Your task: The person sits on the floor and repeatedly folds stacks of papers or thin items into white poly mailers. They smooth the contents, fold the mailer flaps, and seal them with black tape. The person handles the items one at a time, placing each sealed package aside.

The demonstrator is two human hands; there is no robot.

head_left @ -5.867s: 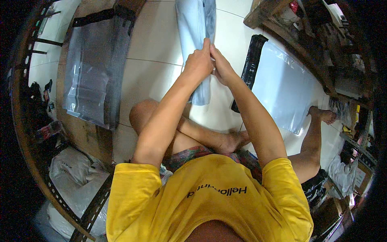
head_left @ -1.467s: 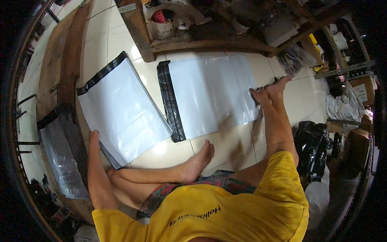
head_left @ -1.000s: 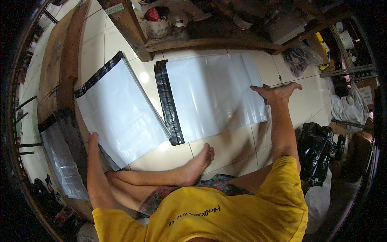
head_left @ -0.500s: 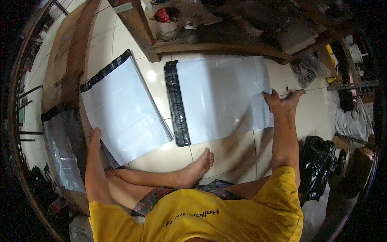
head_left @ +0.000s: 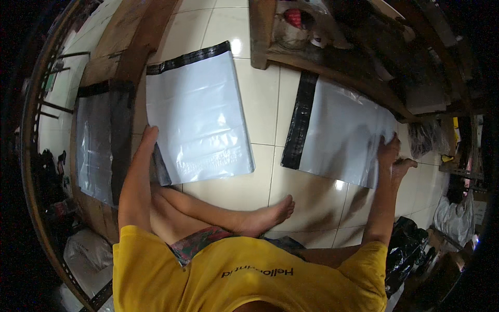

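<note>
A stack of whitish plastic mailing bags [head_left: 200, 112], with a black strip along its far end, lies on the floor at the left. My left hand [head_left: 150, 135] is at its left edge, closed there, its fingers mostly hidden. At the right lies a second stack of mailing bags [head_left: 338, 130], its black strip facing left and its far edge close against the low wooden shelf. My right hand [head_left: 387, 150] is closed at this stack's right end, fingers bent over the edge. A strip of tiled floor separates the two stacks.
More grey-white plastic bags [head_left: 96, 145] lie on a wooden board [head_left: 138, 57] at far left. The wooden shelf [head_left: 332, 67] holds a container. My bare foot [head_left: 280, 209] rests on the tiles. A black plastic bag [head_left: 408, 247] and a white bag [head_left: 455, 218] are at the right.
My view has turned, so everything sits further right and rotated clockwise. The right stack has slid with my right hand further along the shelf, widening the gap. My left hand keeps its place.
</note>
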